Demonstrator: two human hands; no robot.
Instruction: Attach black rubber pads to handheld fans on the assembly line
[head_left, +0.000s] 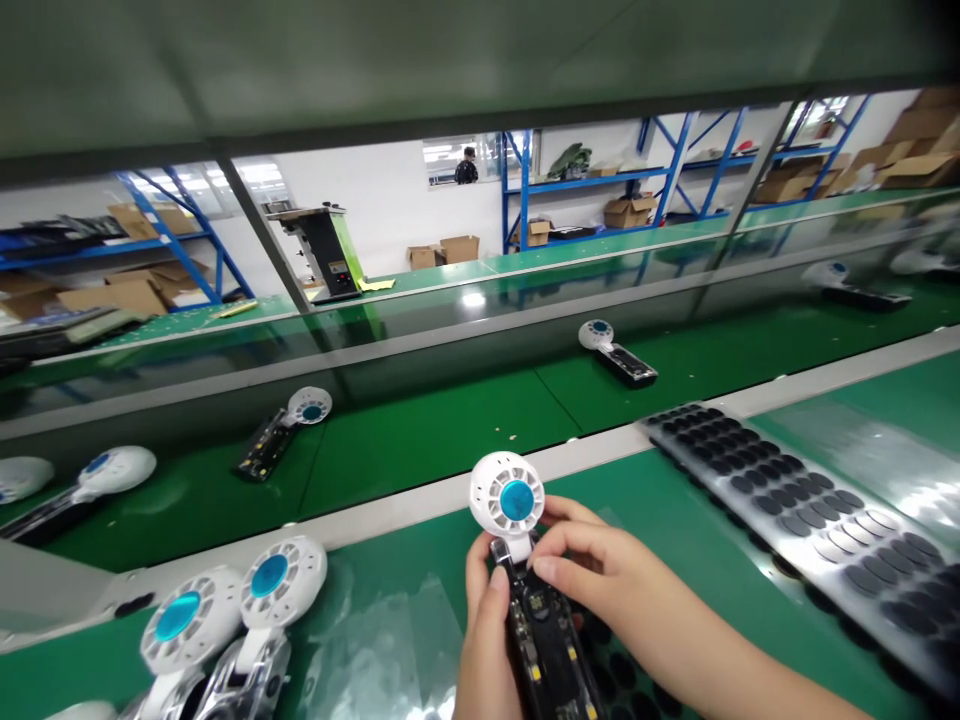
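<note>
Over the green bench [675, 540], just on the near side of the green belt [465, 430], the fan [536, 605] sits between both hands, head end farthest from the person. To work well here, the long handle [544, 650] wants firm support first; the left hand [486, 640] gives that, its fingers closed round one side and the thumb laid along the edge. A light touch suits the white head [493, 482] — leaning on it would probably strain the joint. The right hand [592, 565] is at the neck [514, 546], thumb and forefinger bent almost together, another finger reaching behind the head; I cannot tell whether they pinch the neck itself or some small piece. Short, fingertip-only pressure seems best there, clear of the bare parts below.

As for looks, the handle is black and uncovered, its inner parts on show, with a clear-looking rim near the top; its lower end runs out of view. The head is round, white and glossy, with spoke-like openings round a bright blue disc [517, 501]. Smallest of all are the pale yellow squares [535, 672] dotted down the handle — easy to brush with a thumb, I would guess.
</note>
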